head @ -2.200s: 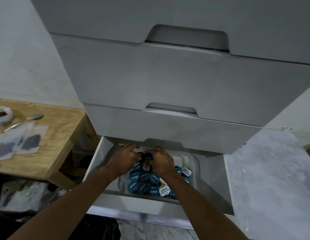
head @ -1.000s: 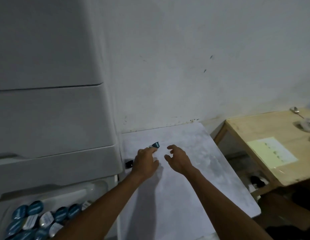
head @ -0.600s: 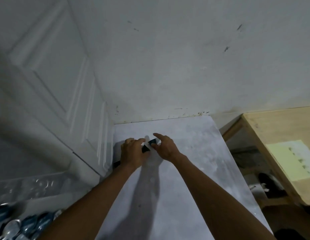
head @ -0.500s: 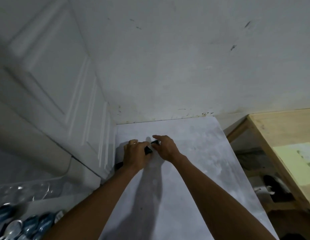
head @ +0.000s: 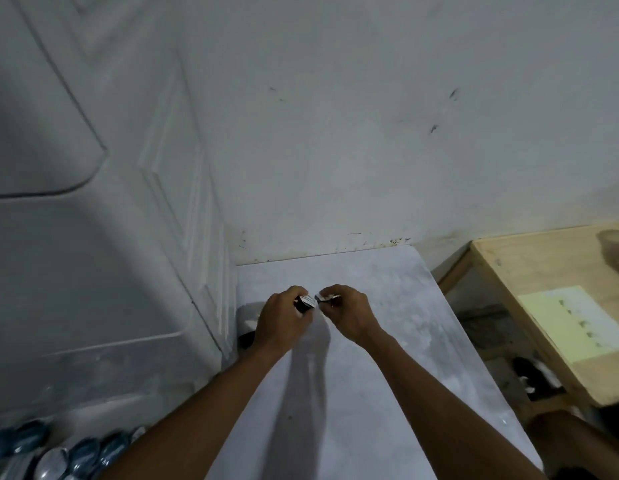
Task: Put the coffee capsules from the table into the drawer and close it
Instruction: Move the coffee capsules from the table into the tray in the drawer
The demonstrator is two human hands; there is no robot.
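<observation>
Both hands hover just over the white marbled table (head: 387, 341), close together. My left hand (head: 282, 323) is closed around a dark coffee capsule (head: 305, 303) whose white foil lid faces up. My right hand (head: 346, 313) pinches a second capsule (head: 326, 298), mostly hidden by the fingers. A third dark capsule (head: 246, 338) lies on the table against the cabinet, partly behind my left wrist. At the bottom left, several blue-lidded capsules (head: 86, 455) lie in the open drawer.
A white cabinet (head: 104, 237) with moulded side panels rises left of the table. The white wall stands behind. A wooden side table (head: 550, 271) with a pale sheet (head: 574, 323) is at the right, with dark clutter on the floor between.
My view swung from the open drawer to the table. Both hands left the drawer, reached the capsules by the cabinet and closed on one each, lifting them slightly.
</observation>
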